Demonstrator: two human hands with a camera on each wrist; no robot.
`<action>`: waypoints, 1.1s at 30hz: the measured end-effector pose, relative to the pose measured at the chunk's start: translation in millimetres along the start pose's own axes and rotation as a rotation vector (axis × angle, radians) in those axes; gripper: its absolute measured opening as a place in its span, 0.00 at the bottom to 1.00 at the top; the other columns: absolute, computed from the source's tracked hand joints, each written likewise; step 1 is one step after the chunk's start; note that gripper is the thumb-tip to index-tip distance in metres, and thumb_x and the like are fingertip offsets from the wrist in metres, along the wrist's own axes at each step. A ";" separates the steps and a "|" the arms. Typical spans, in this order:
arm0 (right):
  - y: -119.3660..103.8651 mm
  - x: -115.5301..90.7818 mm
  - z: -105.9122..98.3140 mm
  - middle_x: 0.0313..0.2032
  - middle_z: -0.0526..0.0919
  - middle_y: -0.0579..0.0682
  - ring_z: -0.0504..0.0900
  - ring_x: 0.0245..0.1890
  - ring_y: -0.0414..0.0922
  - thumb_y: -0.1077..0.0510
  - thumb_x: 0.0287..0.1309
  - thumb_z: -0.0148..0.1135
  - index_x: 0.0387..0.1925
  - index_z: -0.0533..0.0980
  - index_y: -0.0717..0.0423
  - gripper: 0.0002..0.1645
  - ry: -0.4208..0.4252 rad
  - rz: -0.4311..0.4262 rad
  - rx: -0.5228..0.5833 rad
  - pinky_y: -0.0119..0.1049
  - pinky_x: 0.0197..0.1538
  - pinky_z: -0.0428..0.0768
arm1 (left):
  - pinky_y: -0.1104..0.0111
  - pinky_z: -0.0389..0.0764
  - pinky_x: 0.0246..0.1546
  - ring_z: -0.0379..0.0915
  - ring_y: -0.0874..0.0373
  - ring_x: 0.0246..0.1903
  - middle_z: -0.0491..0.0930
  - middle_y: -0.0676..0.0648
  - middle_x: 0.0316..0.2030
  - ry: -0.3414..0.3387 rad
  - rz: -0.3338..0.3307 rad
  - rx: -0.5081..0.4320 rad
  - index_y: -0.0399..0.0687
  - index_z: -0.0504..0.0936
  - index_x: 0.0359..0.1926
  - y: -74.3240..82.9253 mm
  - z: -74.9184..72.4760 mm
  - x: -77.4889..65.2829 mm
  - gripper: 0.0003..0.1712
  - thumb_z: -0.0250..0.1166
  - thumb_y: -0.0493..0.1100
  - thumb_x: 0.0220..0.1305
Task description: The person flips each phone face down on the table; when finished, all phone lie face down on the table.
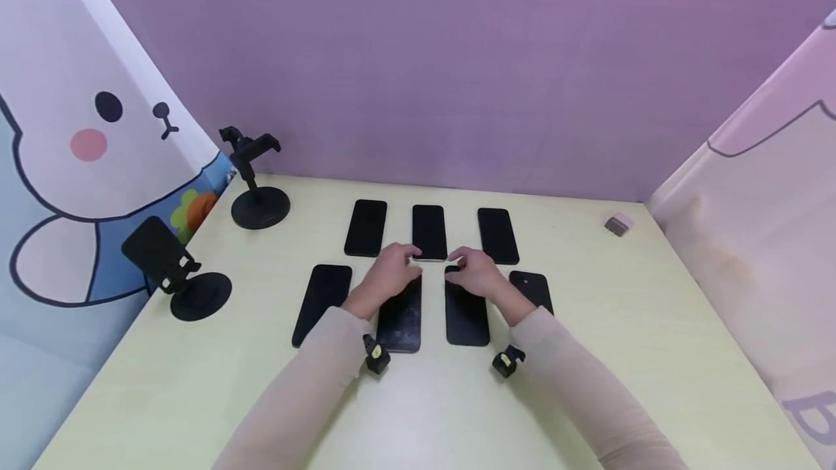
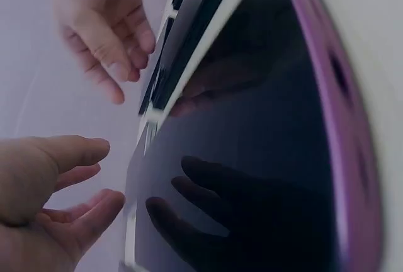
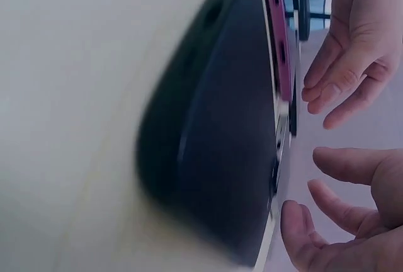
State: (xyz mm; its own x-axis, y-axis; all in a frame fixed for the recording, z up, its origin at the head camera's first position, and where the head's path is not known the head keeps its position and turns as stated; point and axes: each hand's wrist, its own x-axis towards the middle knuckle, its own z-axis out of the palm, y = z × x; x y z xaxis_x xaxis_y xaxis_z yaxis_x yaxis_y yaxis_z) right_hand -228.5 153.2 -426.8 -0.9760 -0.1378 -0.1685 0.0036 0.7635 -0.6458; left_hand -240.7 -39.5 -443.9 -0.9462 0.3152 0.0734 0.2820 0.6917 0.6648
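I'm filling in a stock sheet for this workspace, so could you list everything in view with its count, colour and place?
back-row phones: three, black, toward the table's far edge
front-row phones: four, black, one purple-edged, nearer the person
stands: two, black, along the table's left side
flat panel: one, black, tilted on the nearer stand
small block: one, grey and pale pink, far right corner
table: one, pale cream, under everything
backdrop: one, purple, behind the table
printed sheets: two, mostly pale, left and right
wrist devices: two, black, one per wrist
sleeves: two, pale beige, on both arms
left hand: one, bare, by the second front-row phone from left
right hand: one, bare, by the third
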 end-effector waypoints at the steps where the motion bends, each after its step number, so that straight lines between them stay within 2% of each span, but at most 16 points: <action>1: -3.3 0.4 3.4 0.45 0.79 0.58 0.79 0.42 0.52 0.61 0.58 0.67 0.51 0.77 0.60 0.19 -0.008 -0.006 0.010 0.45 0.46 0.77 | 0.60 0.76 0.42 0.73 0.49 0.39 0.77 0.40 0.38 0.013 -0.013 0.003 0.38 0.82 0.52 -3.8 -3.5 -2.1 0.18 0.67 0.37 0.59; 5: -16.9 0.7 17.6 0.45 0.80 0.57 0.80 0.41 0.50 0.60 0.59 0.67 0.52 0.77 0.58 0.19 -0.044 0.002 0.037 0.43 0.45 0.78 | 0.57 0.76 0.45 0.74 0.46 0.44 0.76 0.36 0.45 0.044 -0.081 0.006 0.38 0.82 0.52 -18.0 -15.8 -12.4 0.19 0.67 0.37 0.60; 8: -26.2 0.2 26.1 0.45 0.80 0.56 0.80 0.40 0.49 0.60 0.59 0.67 0.53 0.77 0.56 0.20 -0.058 0.013 0.029 0.42 0.45 0.78 | 0.56 0.76 0.45 0.74 0.46 0.43 0.77 0.37 0.44 0.037 -0.113 0.017 0.37 0.82 0.51 -27.0 -20.9 -20.0 0.18 0.67 0.37 0.60; 10: -30.4 -0.5 29.9 0.43 0.80 0.55 0.80 0.38 0.48 0.59 0.58 0.68 0.52 0.77 0.56 0.20 -0.064 0.008 0.023 0.41 0.43 0.78 | 0.57 0.76 0.45 0.75 0.47 0.42 0.79 0.38 0.42 0.022 -0.130 0.004 0.36 0.82 0.51 -31.2 -22.1 -24.6 0.17 0.68 0.37 0.60; 11: -30.9 0.2 32.1 0.42 0.80 0.54 0.79 0.38 0.48 0.59 0.57 0.68 0.52 0.77 0.56 0.20 -0.067 0.005 0.024 0.41 0.42 0.78 | 0.58 0.77 0.43 0.76 0.48 0.41 0.79 0.39 0.40 0.025 -0.111 -0.002 0.37 0.82 0.50 -39.6 -18.0 -24.3 0.17 0.68 0.38 0.60; 16: -33.2 1.0 39.7 0.40 0.81 0.54 0.79 0.35 0.47 0.60 0.56 0.69 0.51 0.77 0.58 0.21 -0.080 0.015 0.074 0.39 0.38 0.79 | 0.59 0.77 0.43 0.79 0.50 0.41 0.82 0.41 0.41 -0.007 -0.139 -0.077 0.38 0.82 0.50 -46.2 -14.9 -27.9 0.17 0.68 0.39 0.60; 17: -33.1 2.0 41.6 0.41 0.81 0.55 0.80 0.35 0.47 0.60 0.56 0.70 0.52 0.77 0.57 0.22 -0.086 0.024 0.092 0.39 0.38 0.79 | 0.58 0.77 0.43 0.79 0.50 0.41 0.82 0.41 0.40 -0.005 -0.139 -0.077 0.39 0.82 0.50 -47.0 -14.2 -27.8 0.17 0.69 0.39 0.60; 18: -34.3 1.5 42.8 0.41 0.81 0.55 0.81 0.34 0.46 0.60 0.56 0.70 0.52 0.77 0.58 0.22 -0.088 0.032 0.104 0.39 0.38 0.79 | 0.57 0.77 0.45 0.78 0.49 0.42 0.82 0.41 0.41 -0.013 -0.162 -0.079 0.38 0.82 0.50 -40.9 -17.3 -29.8 0.17 0.69 0.38 0.59; 22: -35.7 2.6 48.1 0.40 0.81 0.55 0.81 0.31 0.45 0.60 0.54 0.71 0.52 0.77 0.58 0.23 -0.078 0.034 0.103 0.38 0.36 0.79 | 0.57 0.77 0.45 0.78 0.49 0.42 0.82 0.42 0.39 0.004 -0.156 -0.049 0.39 0.83 0.48 -39.4 -15.5 -29.8 0.16 0.70 0.36 0.57; 27: -38.0 2.7 50.0 0.39 0.81 0.55 0.80 0.33 0.45 0.61 0.52 0.72 0.49 0.78 0.58 0.22 -0.044 0.023 0.072 0.38 0.39 0.78 | 0.59 0.77 0.43 0.77 0.50 0.38 0.82 0.44 0.35 0.021 -0.123 -0.019 0.39 0.85 0.44 -36.8 -15.1 -29.9 0.14 0.72 0.35 0.55; 31: -38.9 2.6 48.3 0.39 0.81 0.55 0.81 0.29 0.44 0.61 0.51 0.73 0.47 0.79 0.58 0.21 -0.042 0.035 0.086 0.37 0.36 0.78 | 0.59 0.77 0.42 0.77 0.51 0.37 0.82 0.44 0.34 0.028 -0.116 -0.011 0.39 0.86 0.43 -35.5 -14.7 -28.7 0.14 0.72 0.35 0.54; 33: -38.4 2.8 47.5 0.39 0.81 0.55 0.81 0.25 0.43 0.62 0.50 0.73 0.47 0.79 0.58 0.20 -0.048 0.048 0.129 0.36 0.34 0.79 | 0.59 0.77 0.42 0.77 0.51 0.36 0.81 0.45 0.33 0.029 -0.115 -0.004 0.39 0.86 0.43 -34.8 -14.4 -28.2 0.13 0.72 0.35 0.54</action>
State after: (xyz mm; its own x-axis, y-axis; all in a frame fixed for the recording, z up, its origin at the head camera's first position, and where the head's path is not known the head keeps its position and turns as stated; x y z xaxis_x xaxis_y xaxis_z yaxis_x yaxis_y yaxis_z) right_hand -221.1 93.4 -437.8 -0.9625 -0.1355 -0.2351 0.0810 0.6833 -0.7257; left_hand -226.1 -81.9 -458.4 -0.9766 0.2145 0.0179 0.1704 0.7198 0.6729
